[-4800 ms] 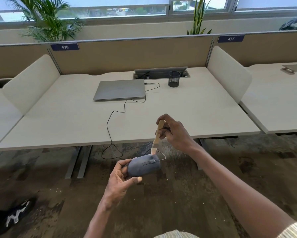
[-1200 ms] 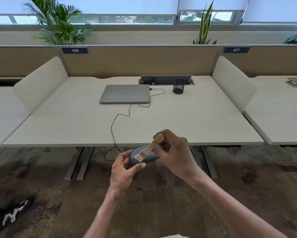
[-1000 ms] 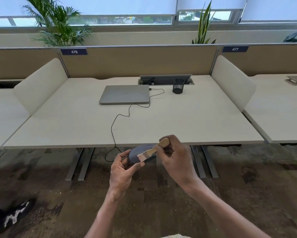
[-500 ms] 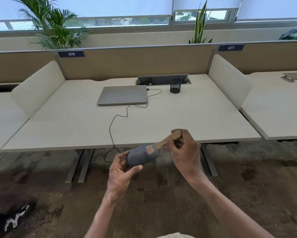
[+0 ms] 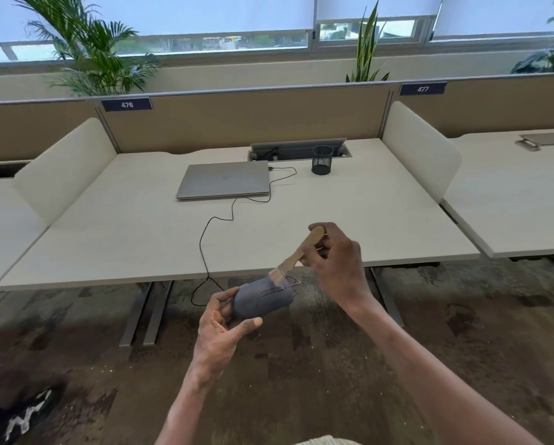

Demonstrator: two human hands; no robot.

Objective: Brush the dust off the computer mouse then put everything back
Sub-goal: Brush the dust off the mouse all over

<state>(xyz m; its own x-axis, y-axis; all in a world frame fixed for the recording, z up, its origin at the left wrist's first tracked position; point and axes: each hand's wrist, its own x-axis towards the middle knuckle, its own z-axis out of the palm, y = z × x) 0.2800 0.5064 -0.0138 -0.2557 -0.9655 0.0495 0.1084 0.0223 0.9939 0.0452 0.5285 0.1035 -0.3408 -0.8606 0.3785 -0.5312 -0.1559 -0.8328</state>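
My left hand point(image 5: 222, 326) grips a dark grey computer mouse point(image 5: 261, 298) from below, in front of the desk edge and above the floor. The mouse's top side with its scroll wheel faces me. A small brush point(image 5: 296, 255) with a wooden handle is pinched in my right hand point(image 5: 336, 261). Its pale bristles, blurred by motion, touch the front top of the mouse. A thin black cable point(image 5: 205, 245) runs from the mouse over the desk edge to the laptop.
On the pale desk point(image 5: 109, 239) lie a closed grey laptop point(image 5: 224, 179) and a black mesh pen cup point(image 5: 322, 159) near the cable hatch at the back. White side dividers point(image 5: 420, 149) flank the desk. A black shoe point(image 5: 19, 419) rests on the floor at lower left.
The mouse has turned from its underside to its top side in my left hand. The brush has shifted to the mouse's front end, its handle raised higher to the right.
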